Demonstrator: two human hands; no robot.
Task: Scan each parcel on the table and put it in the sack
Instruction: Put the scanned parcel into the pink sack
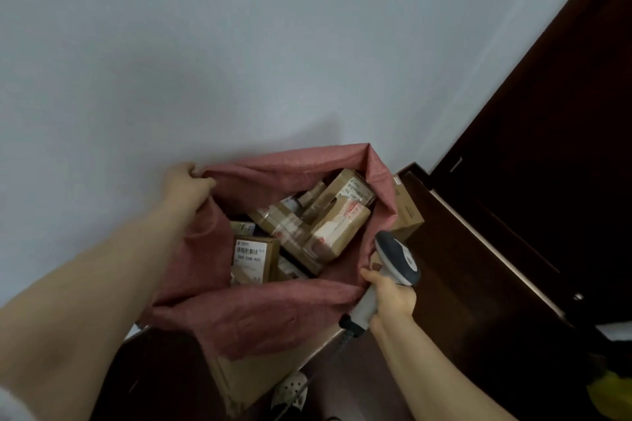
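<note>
Red woven sack (239, 314) fills the middle of the head view, its mouth spread wide between the two hands. The left hand (189, 178) grips the far-left rim with curled fingers. The right hand (388, 299) is wrapped round the handle of a grey and white scanner (396, 256). Its thumb lies against the near-right rim, though I cannot tell whether it also pinches the cloth.

Brown cardboard parcels lie jumbled inside the sack. The barcode parcel (254, 258), at the near left, carries a white label with a barcode and a line reading roughly "060 C6B A05". The taped parcel (338, 231) beside it has clear tape and red print too blurred to read. The upper parcel (347, 188), at the far right, bears a white label seen upside down, with "060" just legible.

The parcels crowd the right half of the mouth close to the rim, while bare sack wall shows along the left and near sides. The far rim rises to a peak against the pale wall (239, 44).

One boxed parcel (407, 212) stands outside, touching the sack's right side, on the dark wooden worktop (461, 267), whose pale edge runs diagonally. A flat cardboard box (260, 372) lies under the sack, and a white clog (290, 390) is on the floor below.
</note>
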